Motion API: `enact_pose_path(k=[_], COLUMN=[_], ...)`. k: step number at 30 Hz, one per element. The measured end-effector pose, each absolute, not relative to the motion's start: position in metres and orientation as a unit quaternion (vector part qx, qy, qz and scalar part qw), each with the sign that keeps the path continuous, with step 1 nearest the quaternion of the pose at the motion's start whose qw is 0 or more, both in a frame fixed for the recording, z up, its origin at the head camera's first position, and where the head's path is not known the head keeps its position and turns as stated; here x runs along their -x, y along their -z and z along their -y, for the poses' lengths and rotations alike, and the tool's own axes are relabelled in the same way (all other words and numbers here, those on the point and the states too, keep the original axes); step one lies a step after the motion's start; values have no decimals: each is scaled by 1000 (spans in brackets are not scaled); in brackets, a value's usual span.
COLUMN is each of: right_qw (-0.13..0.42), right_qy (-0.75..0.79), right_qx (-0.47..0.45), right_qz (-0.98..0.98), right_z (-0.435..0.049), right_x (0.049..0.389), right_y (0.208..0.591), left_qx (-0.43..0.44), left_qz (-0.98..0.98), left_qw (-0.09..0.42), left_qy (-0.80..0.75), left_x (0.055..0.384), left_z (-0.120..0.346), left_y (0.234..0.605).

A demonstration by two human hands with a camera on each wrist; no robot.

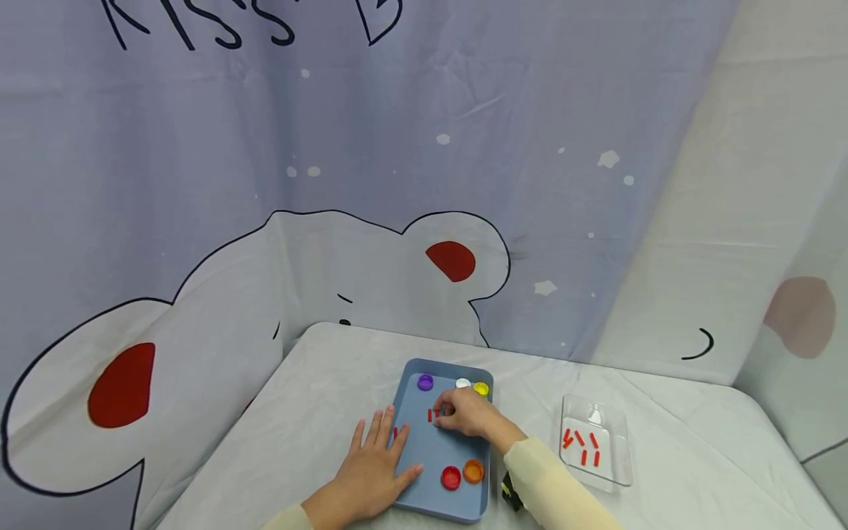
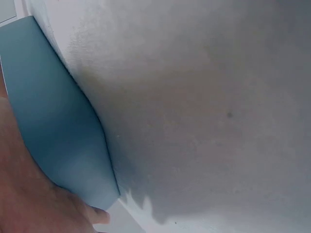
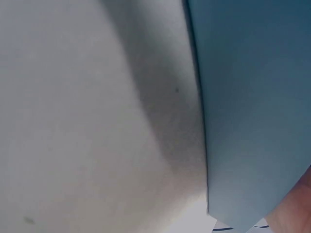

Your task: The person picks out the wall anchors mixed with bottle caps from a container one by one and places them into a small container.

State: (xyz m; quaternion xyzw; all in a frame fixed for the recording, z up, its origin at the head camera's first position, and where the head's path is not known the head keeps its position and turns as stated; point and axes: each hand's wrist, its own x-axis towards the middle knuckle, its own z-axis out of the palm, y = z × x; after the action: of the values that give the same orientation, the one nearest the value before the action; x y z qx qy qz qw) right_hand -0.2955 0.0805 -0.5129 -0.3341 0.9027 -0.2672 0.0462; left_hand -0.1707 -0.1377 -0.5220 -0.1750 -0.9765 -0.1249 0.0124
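A blue-grey tray (image 1: 424,445) lies on the white-covered table, its side wall filling part of both wrist views. My left hand (image 1: 371,471) rests over its left edge with fingers spread and straight. By those fingers a small red stick (image 1: 395,433) shows in part. Above the middle of the tray, my right hand (image 1: 472,414) pinches a short red stick (image 1: 437,414) between thumb and forefinger. Just left of it another red stick (image 1: 429,415) stands lengthwise on the tray. The right wrist view catches only a bit of the right hand (image 3: 294,211) at its corner.
Small round cups sit in the tray: purple (image 1: 425,383), white (image 1: 462,383) and yellow (image 1: 481,388) at the far end, red (image 1: 450,478) and orange (image 1: 473,471) near me. A clear box (image 1: 619,449) with several red sticks stands right. A black object (image 1: 510,492) lies by my right sleeve.
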Motion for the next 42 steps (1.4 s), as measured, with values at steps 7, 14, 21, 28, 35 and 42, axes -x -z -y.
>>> enact_pose_path(k=[7, 14, 21, 28, 35, 42], right_qw=[43, 38, 31, 20, -8, -27], right_qy=[261, 254, 256, 280, 329, 375], right_qx=[325, 317, 313, 310, 291, 287], right_qz=[-908, -913, -914, -908, -898, -881], right_z=[-78, -76, -78, -79, -86, -105], right_x=[293, 291, 289, 289, 284, 272], right_y=[514, 513, 511, 510, 500, 485], left_qx=[165, 175, 175, 188, 198, 187], left_qz=[978, 976, 974, 972, 968, 972], left_qw=[-13, -20, -25, -9, 5, -12], left_qy=[126, 128, 141, 144, 151, 143], left_x=[166, 156, 151, 149, 150, 152], left_z=[139, 140, 141, 141, 140, 141], left_y=[515, 511, 511, 514, 517, 519])
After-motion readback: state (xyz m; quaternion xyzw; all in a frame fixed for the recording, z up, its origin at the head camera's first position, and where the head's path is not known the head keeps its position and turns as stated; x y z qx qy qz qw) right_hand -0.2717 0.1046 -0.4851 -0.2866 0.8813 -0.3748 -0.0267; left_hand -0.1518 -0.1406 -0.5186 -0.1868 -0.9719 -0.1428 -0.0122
